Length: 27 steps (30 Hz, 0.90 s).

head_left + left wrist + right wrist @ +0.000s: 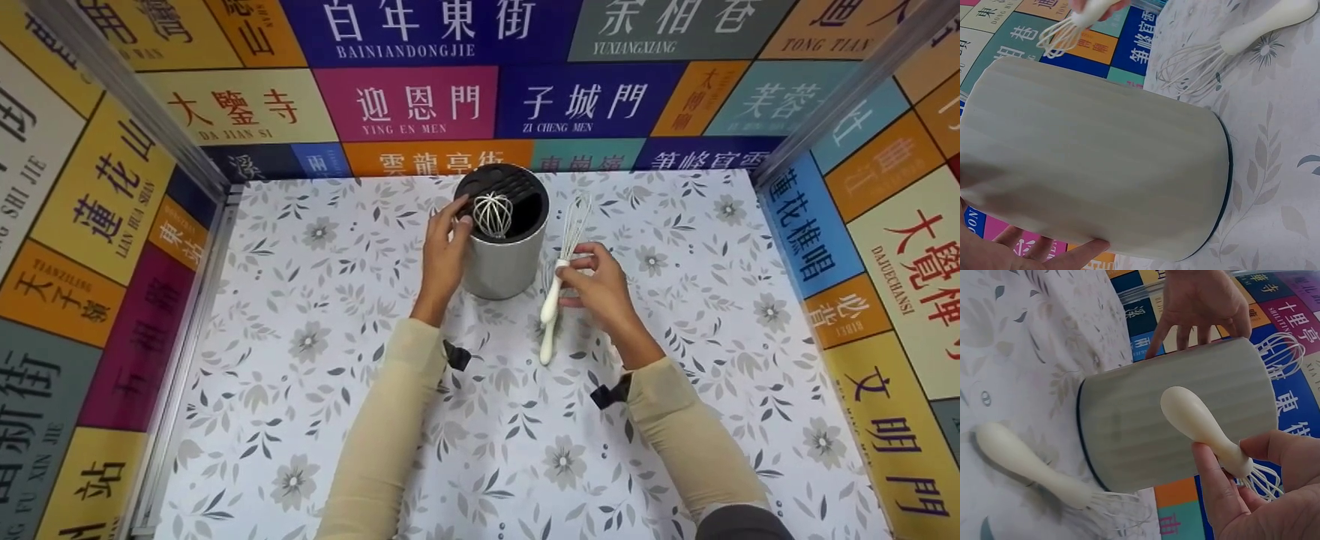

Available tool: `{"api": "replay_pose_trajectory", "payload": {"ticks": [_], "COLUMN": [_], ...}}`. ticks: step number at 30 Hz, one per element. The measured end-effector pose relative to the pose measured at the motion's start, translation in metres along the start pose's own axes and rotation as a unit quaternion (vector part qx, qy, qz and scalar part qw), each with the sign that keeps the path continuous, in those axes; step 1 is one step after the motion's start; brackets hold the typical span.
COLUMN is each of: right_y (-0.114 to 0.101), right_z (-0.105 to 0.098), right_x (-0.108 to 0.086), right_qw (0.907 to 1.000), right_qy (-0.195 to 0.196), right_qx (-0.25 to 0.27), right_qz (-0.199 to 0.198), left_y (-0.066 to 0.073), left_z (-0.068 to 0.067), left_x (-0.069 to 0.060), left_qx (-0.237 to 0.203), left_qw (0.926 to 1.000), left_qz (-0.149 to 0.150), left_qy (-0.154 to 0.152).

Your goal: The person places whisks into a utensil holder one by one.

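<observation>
A grey cylindrical utensil holder (504, 271) with a black slotted top stands upright on the table. The wire head of one whisk (493, 214) sticks up from its top opening. At the holder's left side my left hand (444, 255) touches the wall and rim with extended fingers. To the right of the holder, my right hand (600, 283) pinches a second cream whisk (1193, 413) near the neck, its wires up and handle down. A third whisk (1013, 453) lies on the tabletop beneath the held one, partly hidden by it in the head view.
A white cloth with grey flowers and leaves covers the table (300, 405). Colourful panels printed with characters form the back wall (420, 101) and both sides. Dark straps (611, 394) show at the wrists.
</observation>
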State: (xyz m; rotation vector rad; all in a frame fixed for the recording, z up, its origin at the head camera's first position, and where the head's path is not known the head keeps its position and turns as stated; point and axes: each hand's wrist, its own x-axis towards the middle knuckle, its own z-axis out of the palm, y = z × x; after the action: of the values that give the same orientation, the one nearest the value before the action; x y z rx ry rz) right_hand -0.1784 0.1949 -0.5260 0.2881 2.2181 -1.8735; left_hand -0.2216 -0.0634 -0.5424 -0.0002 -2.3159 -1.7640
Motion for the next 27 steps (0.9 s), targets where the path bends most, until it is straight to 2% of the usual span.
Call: {"api": "replay_pose_trajectory", "payload": {"ticks": [7, 18, 27], "right_y": [-0.025, -0.064, -0.083], "right_z": [0.003, 0.014, 0.023], "right_x": [0.003, 0.008, 0.016], "right_qw": [0.9994, 0.9964, 0.9945], "right_qy": [0.01, 0.038, 0.032], "right_qx": [0.011, 0.029, 0.004], "right_qz": [-0.032, -0.07, -0.099], "left_y": [0.0, 0.002, 0.001], "left_z": [-0.001, 0.0, 0.001], "left_x": [0.001, 0.001, 0.0], "left_qx": [0.0, 0.006, 0.004], "left_qw": [1.0, 1.0, 0.9999], "left_qz": [0.006, -0.002, 0.006], "left_qy": [0.003, -0.002, 0.007]}}
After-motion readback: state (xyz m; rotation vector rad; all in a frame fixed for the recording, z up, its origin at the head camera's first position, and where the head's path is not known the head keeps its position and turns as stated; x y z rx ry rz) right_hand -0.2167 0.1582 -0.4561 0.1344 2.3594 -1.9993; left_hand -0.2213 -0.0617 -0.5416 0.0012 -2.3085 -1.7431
